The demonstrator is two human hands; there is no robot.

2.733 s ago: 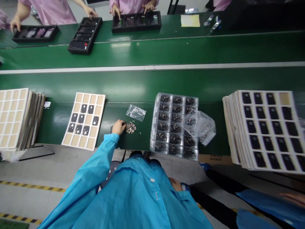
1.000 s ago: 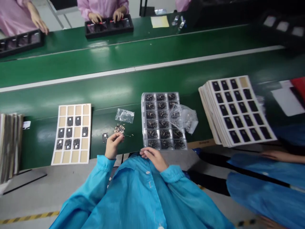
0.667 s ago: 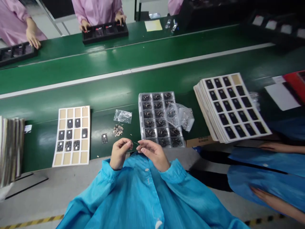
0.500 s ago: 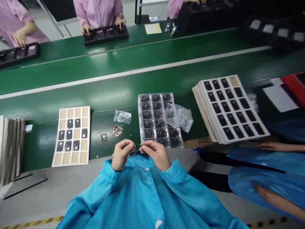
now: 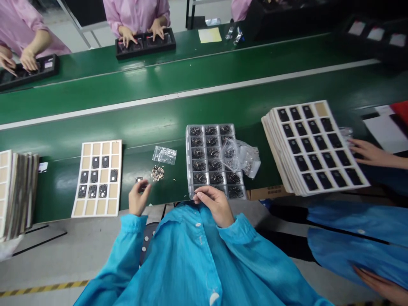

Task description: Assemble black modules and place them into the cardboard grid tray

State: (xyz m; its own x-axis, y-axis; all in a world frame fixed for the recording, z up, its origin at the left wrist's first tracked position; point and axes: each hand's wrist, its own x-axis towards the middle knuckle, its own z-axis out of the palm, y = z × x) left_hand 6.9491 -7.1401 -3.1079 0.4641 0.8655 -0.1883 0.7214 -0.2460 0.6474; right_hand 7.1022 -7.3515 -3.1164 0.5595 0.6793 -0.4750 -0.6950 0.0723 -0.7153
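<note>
My right hand [image 5: 216,205] pinches a thin dark wire-like piece [image 5: 191,194] between thumb and fingertips, over the near edge of the clear compartment tray [image 5: 188,165]. That tray holds bunches of small black wired parts [image 5: 199,165]. My left hand [image 5: 139,199] is apart from it, with thumb and fingers spread and curved beside a small black plate [image 5: 139,179]. The fingers cover part of this plate. Just right of it lies a pile of tiny metallic pieces [image 5: 157,173]. A clear plastic bag [image 5: 164,155] sits behind the pile.
At left, a white grid tray [image 5: 119,170] holds several black plates, beside stacked trays [image 5: 25,191]. To the right stands another stack of filled grid trays [image 5: 272,140]; a co-worker's hand [image 5: 366,151] touches its side. Plastic bags [image 5: 245,157] overlap the compartment tray. Co-workers in pink sit opposite.
My left hand has left the right hand and moved left to the black plate. The right hand stays near its place with the thin piece. A co-worker's hand has appeared by the right stack.
</note>
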